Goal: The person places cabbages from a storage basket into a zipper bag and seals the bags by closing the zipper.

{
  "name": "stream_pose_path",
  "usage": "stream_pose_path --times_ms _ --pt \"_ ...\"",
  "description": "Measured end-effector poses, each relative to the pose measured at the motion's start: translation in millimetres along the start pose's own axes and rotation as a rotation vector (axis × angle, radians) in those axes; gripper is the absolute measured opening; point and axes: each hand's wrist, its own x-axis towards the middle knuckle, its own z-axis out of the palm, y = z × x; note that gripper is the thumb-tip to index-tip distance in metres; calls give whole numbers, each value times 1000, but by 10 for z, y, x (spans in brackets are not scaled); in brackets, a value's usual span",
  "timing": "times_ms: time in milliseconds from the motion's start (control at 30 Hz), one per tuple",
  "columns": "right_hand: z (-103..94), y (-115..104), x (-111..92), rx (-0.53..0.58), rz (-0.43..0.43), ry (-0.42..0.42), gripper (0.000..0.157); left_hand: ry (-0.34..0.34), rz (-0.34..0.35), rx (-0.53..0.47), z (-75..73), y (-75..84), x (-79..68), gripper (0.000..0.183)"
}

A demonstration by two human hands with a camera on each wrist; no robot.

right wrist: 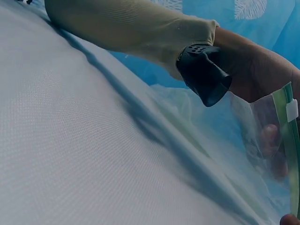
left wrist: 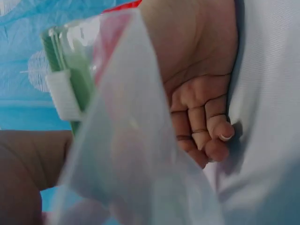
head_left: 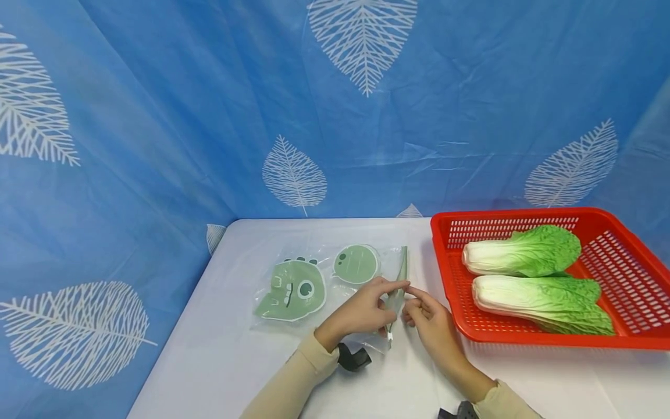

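Observation:
A clear zip bag [head_left: 335, 244] printed with a green dinosaur lies flat, except for its green zip strip [head_left: 403, 265], which stands up at the right. A white slider [left wrist: 65, 96] sits on that strip. My left hand [head_left: 363, 308] holds the strip edge, index finger over the far part and thumb lower down. From the other side my right hand [head_left: 431, 326] meets it, index fingertip right at the left index fingertip. Its outer fingers curl loosely in the left wrist view, and film veils the others. I cannot tell whether the right fingers pinch the bag.
To the right stands a red plastic basket [head_left: 455, 326] holding two Chinese cabbages [head_left: 523, 256], one behind the other. A white cloth [head_left: 209, 349] covers the table. Blue leaf-patterned fabric [head_left: 209, 116] hangs along the back and left side.

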Motion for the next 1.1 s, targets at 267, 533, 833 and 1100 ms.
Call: stream_pose_path --times_ms 267,533,833,1100 --pt "-11 -20 20 -74 20 -21 32 -1 27 -1 -6 75 -32 75" --pt "-56 -20 69 -17 81 -91 47 39 140 80 -81 240 -129 83" --pt "-85 14 69 89 104 -106 70 -103 66 355 -135 157 -106 85" --pt "-66 56 57 103 17 -105 74 -68 36 440 -147 -37 -5 76"
